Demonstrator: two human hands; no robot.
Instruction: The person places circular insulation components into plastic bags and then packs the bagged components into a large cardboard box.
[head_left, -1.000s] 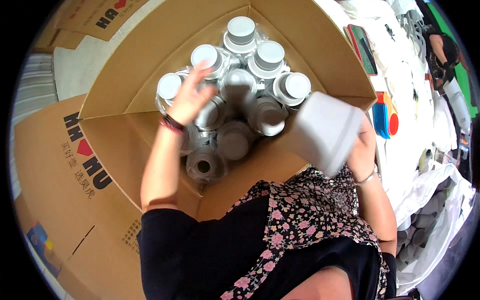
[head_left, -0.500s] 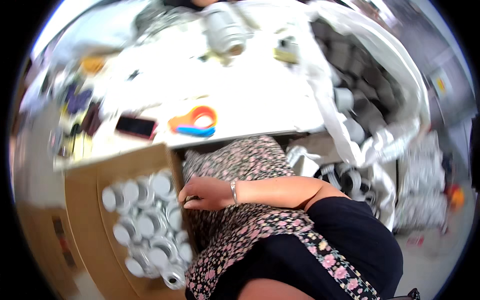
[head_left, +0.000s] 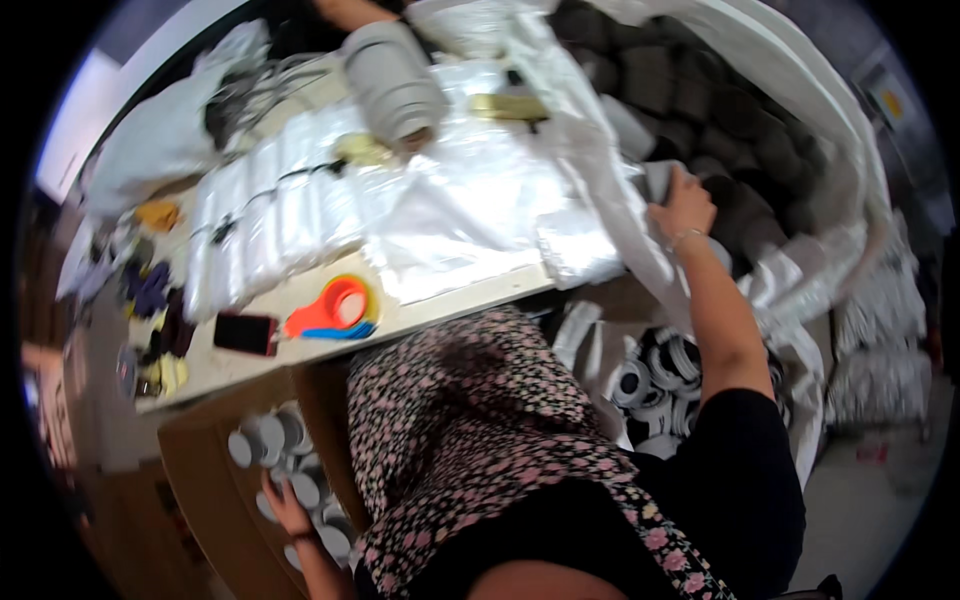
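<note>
My right hand (head_left: 688, 208) reaches into a big white sack (head_left: 620, 205) on the right, its fingers closed round a light grey cup-shaped piece (head_left: 657, 180). Dark grey cylindrical pieces (head_left: 690, 95) fill the sack around it. Down at the left, my left hand (head_left: 288, 508) lies over an open cardboard box (head_left: 200, 470), its fingers apart on clear bottles with whitish round lids (head_left: 268, 438). It looks to touch the lids without gripping one. The lower part of the bottles is hidden by the hand and the box wall.
On the table lie clear plastic bags (head_left: 450, 215), an orange tape ring (head_left: 342, 303), a blue tool (head_left: 340, 330), a phone (head_left: 245, 334) and a grey roll (head_left: 390, 80). Black-and-white round parts (head_left: 665, 370) fill a lower sack. Another person's arm (head_left: 355, 12) shows at the far edge.
My right hand has gone from the box's edge to the sack on the right and taken hold of a light grey piece. My left hand has come into view over the bottles. The view has shifted.
</note>
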